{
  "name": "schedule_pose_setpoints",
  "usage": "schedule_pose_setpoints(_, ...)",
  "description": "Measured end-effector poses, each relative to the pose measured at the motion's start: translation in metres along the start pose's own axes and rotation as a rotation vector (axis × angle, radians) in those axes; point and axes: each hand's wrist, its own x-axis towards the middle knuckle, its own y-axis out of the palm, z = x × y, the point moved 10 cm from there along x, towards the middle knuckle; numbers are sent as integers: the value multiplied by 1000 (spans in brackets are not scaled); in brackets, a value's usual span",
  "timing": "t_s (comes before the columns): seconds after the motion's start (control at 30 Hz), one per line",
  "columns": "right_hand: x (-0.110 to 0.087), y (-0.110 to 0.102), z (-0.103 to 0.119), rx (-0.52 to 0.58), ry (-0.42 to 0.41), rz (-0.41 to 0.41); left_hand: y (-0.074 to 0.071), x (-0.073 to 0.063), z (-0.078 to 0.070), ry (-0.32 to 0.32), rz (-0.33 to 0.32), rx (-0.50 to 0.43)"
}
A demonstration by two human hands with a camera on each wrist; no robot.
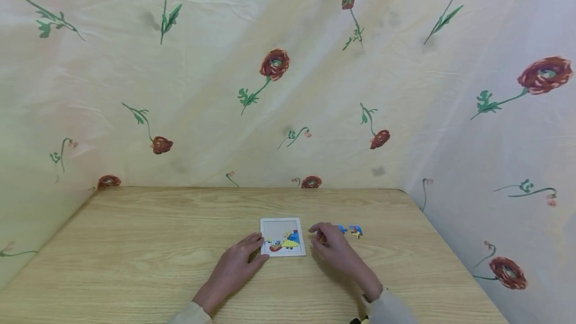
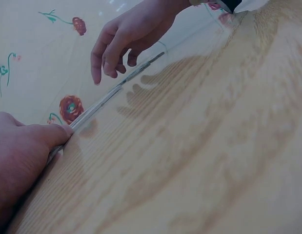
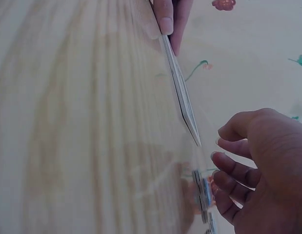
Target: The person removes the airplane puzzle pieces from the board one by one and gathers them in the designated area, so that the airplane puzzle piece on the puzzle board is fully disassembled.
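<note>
A square jigsaw puzzle board (image 1: 281,221) with a white frame lies flat on the table. Its lower part holds colourful picture pieces (image 1: 290,244); the upper part shows bare grey backing. My left hand (image 1: 236,266) grips the board's lower left corner, fingers along the left edge and thumb at the bottom edge. Just right of the board, my right hand (image 1: 335,249) hovers with loosely bent fingers and nothing visible between them. Loose puzzle pieces, one of them a blue and yellow piece (image 1: 355,231), lie beside and partly behind that hand. From the right wrist, small stacked-looking pieces (image 3: 202,190) appear below the fingertips.
The pale wooden table (image 1: 157,244) reaches back to a cream curtain (image 1: 216,64) printed with red flowers. The cloth also closes off both sides. At the bottom edge a small dark and yellow object (image 1: 359,321) shows beside the right sleeve.
</note>
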Motion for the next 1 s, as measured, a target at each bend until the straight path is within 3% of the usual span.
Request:
schedule_pose_setpoints(0.47,13,23,18,-59,4,18,1,1,0,2,-2,19)
schedule_pose_setpoints(0.73,22,34,26,-185,-17,19,-1,1,-1,4,-2,13)
schedule_pose_setpoints(1.0,26,41,24,-314,24,-8,-2,1,-1,12,-6,16)
